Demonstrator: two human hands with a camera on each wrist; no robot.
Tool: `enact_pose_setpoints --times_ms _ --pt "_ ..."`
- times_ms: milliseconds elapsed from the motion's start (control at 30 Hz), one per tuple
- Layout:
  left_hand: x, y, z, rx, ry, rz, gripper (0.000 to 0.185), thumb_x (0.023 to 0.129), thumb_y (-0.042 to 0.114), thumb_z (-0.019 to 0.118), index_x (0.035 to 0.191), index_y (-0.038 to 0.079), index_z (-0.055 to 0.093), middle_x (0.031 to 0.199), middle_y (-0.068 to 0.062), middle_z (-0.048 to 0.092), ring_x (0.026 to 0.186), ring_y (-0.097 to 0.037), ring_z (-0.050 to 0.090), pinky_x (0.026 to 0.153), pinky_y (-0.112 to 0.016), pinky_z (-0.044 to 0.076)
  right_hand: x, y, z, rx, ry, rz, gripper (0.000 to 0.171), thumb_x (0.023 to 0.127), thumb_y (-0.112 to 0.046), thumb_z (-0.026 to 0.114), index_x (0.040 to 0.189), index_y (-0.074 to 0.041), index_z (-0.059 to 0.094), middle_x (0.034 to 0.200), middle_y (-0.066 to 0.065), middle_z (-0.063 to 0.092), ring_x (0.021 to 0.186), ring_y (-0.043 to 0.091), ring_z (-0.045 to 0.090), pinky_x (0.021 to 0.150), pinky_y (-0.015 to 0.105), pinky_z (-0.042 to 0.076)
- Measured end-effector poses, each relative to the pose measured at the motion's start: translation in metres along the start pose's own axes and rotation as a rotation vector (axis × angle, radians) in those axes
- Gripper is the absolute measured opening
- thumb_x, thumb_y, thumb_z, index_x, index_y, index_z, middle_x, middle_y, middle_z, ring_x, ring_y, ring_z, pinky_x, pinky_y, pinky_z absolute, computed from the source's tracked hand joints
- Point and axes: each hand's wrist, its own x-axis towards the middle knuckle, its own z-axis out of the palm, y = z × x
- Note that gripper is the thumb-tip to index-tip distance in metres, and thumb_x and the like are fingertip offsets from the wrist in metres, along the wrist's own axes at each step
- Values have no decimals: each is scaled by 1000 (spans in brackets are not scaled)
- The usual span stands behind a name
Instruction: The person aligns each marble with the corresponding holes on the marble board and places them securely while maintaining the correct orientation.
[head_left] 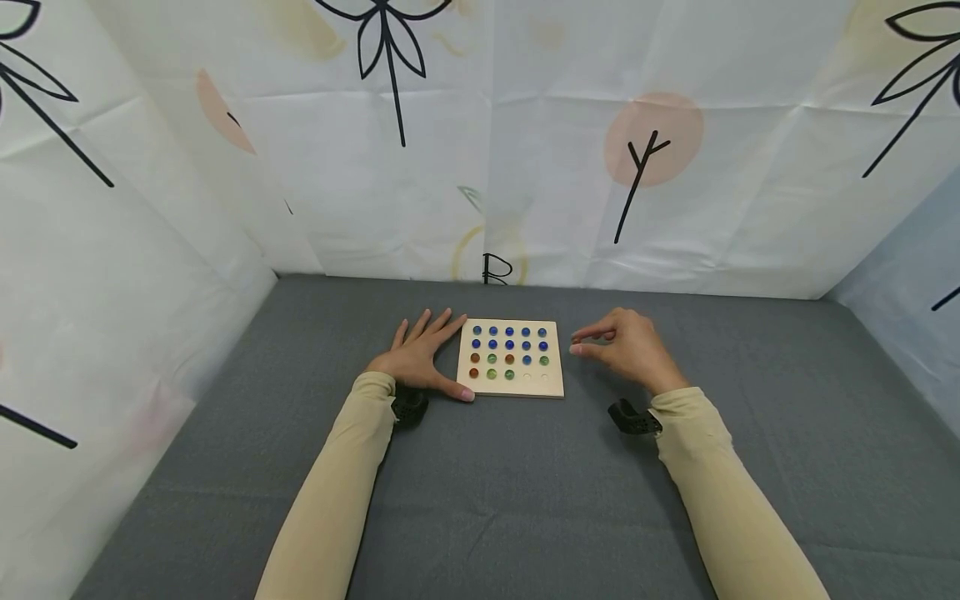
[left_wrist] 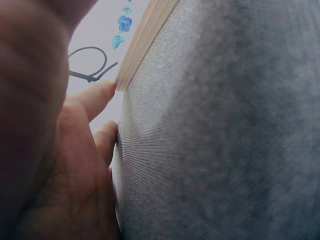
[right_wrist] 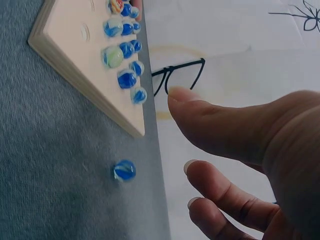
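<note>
A pale wooden board [head_left: 558,385] lies on the grey cloth, with rows of glass marbles in its hollows. Blue marbles [head_left: 509,344] fill the two far rows; reddish, green and blue ones sit in the nearer rows. Two hollows [right_wrist: 85,33] show at the near right corner. My left hand [head_left: 422,357] spreads along the board's left side, index fingertip at the far corner, thumb at the near one. Right of the board hovers my right hand [head_left: 626,343], thumb and fingers apart with nothing between them. Beyond its fingertips a loose blue marble [right_wrist: 124,170] rests on the cloth.
Grey cloth [head_left: 495,500] covers the table around the board. White fabric walls [head_left: 540,167] with drawn leaves and branches stand behind and at both sides. A dark wrist device [head_left: 634,418] sits at the right wrist, and another [head_left: 409,407] at the left.
</note>
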Motion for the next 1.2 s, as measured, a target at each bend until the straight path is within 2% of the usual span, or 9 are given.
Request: enact_pose_setpoints --times_ms 233,500,933,1200 --pt "0 0 0 3 1 5 125 72 58 87 166 23 12 171 -7 2 155 -34 -11 121 -57 -13 -1 -9 6 14 -29 -5 23 89 -20 82 108 -7 81 100 15 64 92 29 54 70 38 46" --pt "0 -1 1 -5 0 10 125 72 57 87 166 23 12 171 -6 1 155 -33 -11 121 -57 -14 -1 -16 13 27 -55 -30 19 87 -19 84 103 -9 83 95 14 62 82 23 50 65 34 41" --pt "-1 0 -1 -3 1 16 124 72 57 87 166 22 13 171 -8 2 155 -35 -9 121 -59 -13 -2 -23 21 37 -83 -54 19 85 -17 85 103 -9 83 99 13 64 84 23 54 65 34 46" --pt "-1 0 -1 -7 7 21 124 72 57 87 165 20 14 171 -10 3 155 -36 -8 121 -60 -12 -1 -24 25 18 -95 -88 16 86 -16 84 100 -8 83 97 12 64 86 26 56 71 39 45"
